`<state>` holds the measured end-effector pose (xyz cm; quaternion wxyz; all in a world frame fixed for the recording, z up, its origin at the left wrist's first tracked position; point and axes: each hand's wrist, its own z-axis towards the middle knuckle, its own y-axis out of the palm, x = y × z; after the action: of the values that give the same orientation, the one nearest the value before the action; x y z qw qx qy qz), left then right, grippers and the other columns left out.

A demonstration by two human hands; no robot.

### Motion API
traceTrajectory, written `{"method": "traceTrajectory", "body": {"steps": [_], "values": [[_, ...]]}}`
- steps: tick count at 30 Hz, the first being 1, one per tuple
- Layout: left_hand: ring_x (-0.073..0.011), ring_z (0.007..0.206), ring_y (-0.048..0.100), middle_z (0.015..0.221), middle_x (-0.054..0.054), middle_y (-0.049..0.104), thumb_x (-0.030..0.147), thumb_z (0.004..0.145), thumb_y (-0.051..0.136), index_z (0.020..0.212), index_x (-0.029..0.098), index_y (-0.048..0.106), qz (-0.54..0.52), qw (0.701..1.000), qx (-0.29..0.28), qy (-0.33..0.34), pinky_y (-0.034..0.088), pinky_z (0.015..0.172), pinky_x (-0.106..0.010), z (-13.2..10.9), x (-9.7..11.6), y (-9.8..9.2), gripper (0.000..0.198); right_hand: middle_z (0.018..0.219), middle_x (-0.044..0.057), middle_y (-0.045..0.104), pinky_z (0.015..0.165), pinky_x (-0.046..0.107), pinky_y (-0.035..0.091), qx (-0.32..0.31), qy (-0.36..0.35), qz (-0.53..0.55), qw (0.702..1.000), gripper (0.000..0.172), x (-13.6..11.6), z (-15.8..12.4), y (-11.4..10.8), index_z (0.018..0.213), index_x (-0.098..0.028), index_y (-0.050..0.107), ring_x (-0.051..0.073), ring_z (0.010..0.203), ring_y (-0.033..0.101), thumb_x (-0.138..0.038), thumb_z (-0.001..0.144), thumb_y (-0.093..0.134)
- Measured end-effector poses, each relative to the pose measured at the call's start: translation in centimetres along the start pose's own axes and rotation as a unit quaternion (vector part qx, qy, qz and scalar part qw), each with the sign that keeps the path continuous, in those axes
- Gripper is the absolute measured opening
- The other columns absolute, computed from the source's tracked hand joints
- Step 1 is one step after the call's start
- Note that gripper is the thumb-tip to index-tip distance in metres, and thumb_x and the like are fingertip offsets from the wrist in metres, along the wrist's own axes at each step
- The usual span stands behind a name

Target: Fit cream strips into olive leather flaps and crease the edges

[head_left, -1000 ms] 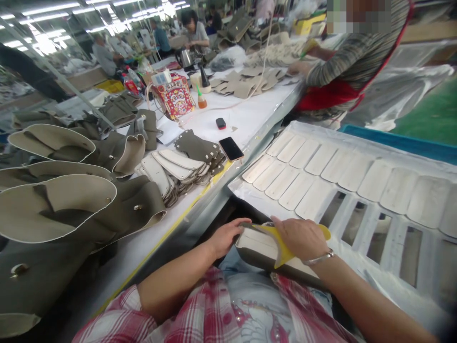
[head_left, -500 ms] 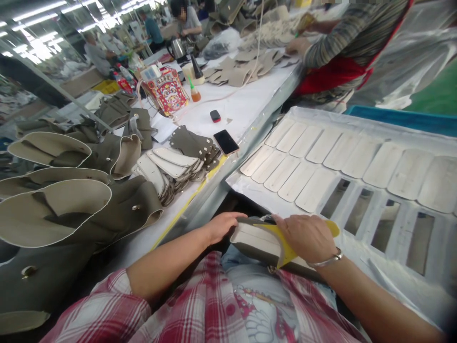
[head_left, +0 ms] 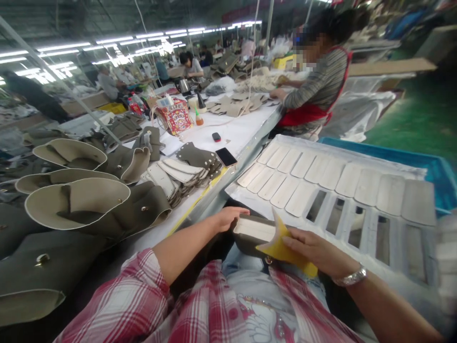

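Observation:
An olive-grey leather bag piece (head_left: 250, 240) with a pale panel (head_left: 259, 227) on its upper side rests against my lap. A small metal stud shows low on its front. My left hand (head_left: 230, 218) grips the bag's far left edge, its thumb side partly hidden. In my right hand (head_left: 309, 245) is a yellow curved sheet (head_left: 285, 255) with a notched, pointed end, held between thumb and fingers. The sheet lies across the right part of the bag and covers it there; one point sticks up above the pale panel.
On the right, a white-covered board (head_left: 246, 193) bears rows of pale strips (head_left: 300, 197), beside a blue crate (head_left: 441, 166). Left of me are olive bags (head_left: 93, 200), stacked flaps (head_left: 171, 174) and a phone (head_left: 226, 157). A co-worker (head_left: 317, 90) works across the table.
My view has lifted. My right hand has shifted its hold on the yellow sheet, which now slants down to the right with its point raised. My left hand stays at the bag's edge.

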<state>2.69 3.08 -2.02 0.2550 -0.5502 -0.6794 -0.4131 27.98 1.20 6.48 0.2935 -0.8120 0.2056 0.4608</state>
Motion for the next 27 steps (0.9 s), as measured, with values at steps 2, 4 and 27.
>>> {"method": "traceTrajectory", "body": {"steps": [2,4,27], "values": [[-0.0188,0.079,0.062,0.090,-0.010,0.067,0.017,0.068,0.061,0.091,0.009,0.067,-0.030,0.999,-0.025,0.013,0.047,0.079,-0.032,-0.9,-0.6,-0.5,0.025,0.082,0.005,0.066,0.059,0.032,0.051,0.026,0.044,0.126,0.991,0.035,0.5,-1.3,1.5,0.097,-0.023,0.052,0.021,0.074,0.064,-0.052,0.083,0.039],[-0.0185,0.080,0.063,0.089,-0.009,0.067,0.029,0.073,0.061,0.097,0.011,0.065,-0.055,0.997,-0.032,0.032,0.047,0.080,-0.031,-1.8,-1.7,-0.9,0.031,0.073,0.005,0.065,0.055,0.032,0.051,0.040,0.080,0.213,0.973,0.033,1.4,-2.1,3.0,0.096,-0.025,0.047,0.022,0.067,0.065,-0.053,0.084,0.034],[-0.0208,0.094,0.057,0.104,-0.010,0.066,0.041,0.069,0.069,0.100,0.013,0.067,0.117,0.986,-0.061,0.102,0.041,0.085,-0.031,2.0,-2.7,-2.4,0.041,0.068,0.002,0.061,0.049,0.024,0.045,0.096,0.098,0.415,0.899,0.024,3.0,0.2,7.7,0.082,-0.018,0.054,0.012,0.055,0.057,-0.038,0.073,0.064]]}}
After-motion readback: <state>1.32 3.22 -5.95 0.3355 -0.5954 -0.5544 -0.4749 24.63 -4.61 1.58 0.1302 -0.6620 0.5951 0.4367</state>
